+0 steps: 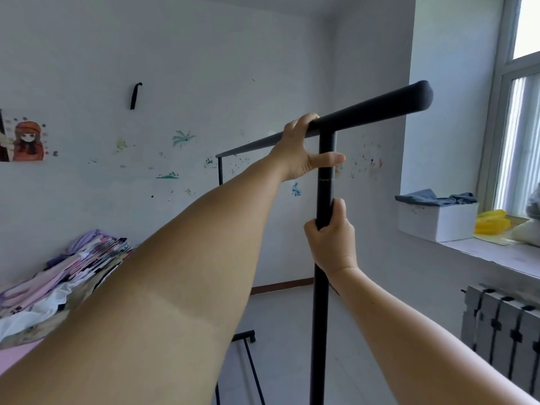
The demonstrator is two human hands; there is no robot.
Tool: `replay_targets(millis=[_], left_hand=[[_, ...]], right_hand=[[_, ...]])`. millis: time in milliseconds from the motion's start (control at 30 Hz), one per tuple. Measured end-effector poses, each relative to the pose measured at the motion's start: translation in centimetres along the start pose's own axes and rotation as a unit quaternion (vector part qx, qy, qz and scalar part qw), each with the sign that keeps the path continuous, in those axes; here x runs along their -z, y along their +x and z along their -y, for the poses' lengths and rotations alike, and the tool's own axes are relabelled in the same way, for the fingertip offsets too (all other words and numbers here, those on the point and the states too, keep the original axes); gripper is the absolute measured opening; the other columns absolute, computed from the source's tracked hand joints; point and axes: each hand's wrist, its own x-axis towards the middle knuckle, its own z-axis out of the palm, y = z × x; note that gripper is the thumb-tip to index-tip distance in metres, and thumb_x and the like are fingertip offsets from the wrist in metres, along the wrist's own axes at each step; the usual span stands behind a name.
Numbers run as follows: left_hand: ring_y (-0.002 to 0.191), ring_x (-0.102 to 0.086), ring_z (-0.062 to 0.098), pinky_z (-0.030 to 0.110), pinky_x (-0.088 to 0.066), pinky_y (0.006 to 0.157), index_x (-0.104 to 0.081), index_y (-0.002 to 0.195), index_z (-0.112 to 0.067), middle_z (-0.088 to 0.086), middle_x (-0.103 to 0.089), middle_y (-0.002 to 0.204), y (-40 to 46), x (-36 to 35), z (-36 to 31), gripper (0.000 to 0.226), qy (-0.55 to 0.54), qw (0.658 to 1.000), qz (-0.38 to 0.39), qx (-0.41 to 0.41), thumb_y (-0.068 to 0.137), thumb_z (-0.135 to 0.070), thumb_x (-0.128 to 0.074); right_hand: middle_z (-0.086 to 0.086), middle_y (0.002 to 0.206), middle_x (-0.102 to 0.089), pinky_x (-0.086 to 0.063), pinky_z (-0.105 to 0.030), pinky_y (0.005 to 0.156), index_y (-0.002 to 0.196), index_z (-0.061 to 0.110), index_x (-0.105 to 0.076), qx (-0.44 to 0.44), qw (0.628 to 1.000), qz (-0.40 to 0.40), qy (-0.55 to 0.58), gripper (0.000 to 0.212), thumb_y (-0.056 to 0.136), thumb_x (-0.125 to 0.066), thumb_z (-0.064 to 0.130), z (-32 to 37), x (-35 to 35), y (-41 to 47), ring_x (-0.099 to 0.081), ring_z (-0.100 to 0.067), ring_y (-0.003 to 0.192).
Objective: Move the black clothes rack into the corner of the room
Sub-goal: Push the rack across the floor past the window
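Your left hand (298, 150) hooks its fingers over the black clothes rack (321, 258) top bar, thumb against the upright; your right hand (331, 238) grips that post lower down, near the windowsill (496, 255).

No legible text, seemingly (stickers wordless)

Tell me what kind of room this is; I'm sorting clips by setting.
Most likely a bedroom in a home. A heap of clothes lies on what seems to be a bed at the left, cartoon stickers dot the white wall, and a radiator sits under the windowsill. Both hands hold a black clothes rack.
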Motion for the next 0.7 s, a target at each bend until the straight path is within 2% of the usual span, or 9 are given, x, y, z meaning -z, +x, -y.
replay_targets(millis=[167,333,467,700], left_hand=[[0.130,-0.033,0.021,0.039,-0.035,0.100,-0.030,0.133,-0.027,0.003,-0.029,0.139,4.1,-1.4,3.6,0.084,0.027,1.000,0.008,0.012,0.065,-0.055,-0.071],[0.121,-0.038,0.020,0.033,-0.033,0.089,-0.035,0.124,-0.028,0.000,-0.033,0.129,8.7,-2.9,7.8,0.074,0.048,0.999,0.000,0.020,0.065,-0.052,-0.072],[0.117,-0.038,0.019,0.033,-0.032,0.089,-0.036,0.124,-0.029,0.000,-0.035,0.126,12.0,-3.8,11.6,0.073,0.065,0.998,-0.013,0.022,0.065,-0.052,-0.072],[0.116,-0.039,0.016,0.033,-0.033,0.092,-0.041,0.120,-0.029,0.001,-0.039,0.125,17.1,-5.3,16.4,0.069,0.081,0.996,-0.029,0.029,0.063,-0.051,-0.074]], right_hand=[[0.004,0.055,-0.044,-0.042,-0.035,0.047,0.084,0.023,-0.031,0.003,1.000,0.023,0.018,0.023,0.079,-0.049,0.009,-3.8,-3.0,4.0,-0.042,-0.018,0.046],[0.002,0.054,-0.044,-0.042,-0.039,0.046,0.080,0.025,-0.030,-0.001,0.998,0.054,0.030,0.024,0.079,-0.048,0.010,-7.8,-6.2,8.1,-0.042,-0.020,0.045],[0.001,0.054,-0.046,-0.047,-0.040,0.047,0.083,0.026,-0.030,-0.002,0.996,0.083,0.040,0.023,0.080,-0.048,0.012,-10.4,-8.8,11.1,-0.045,-0.022,0.046],[0.005,0.053,-0.047,-0.039,-0.028,0.042,0.081,0.031,-0.026,0.013,0.996,0.085,0.038,0.027,0.080,-0.048,0.014,-15.4,-13.5,16.1,-0.047,-0.018,0.044]])
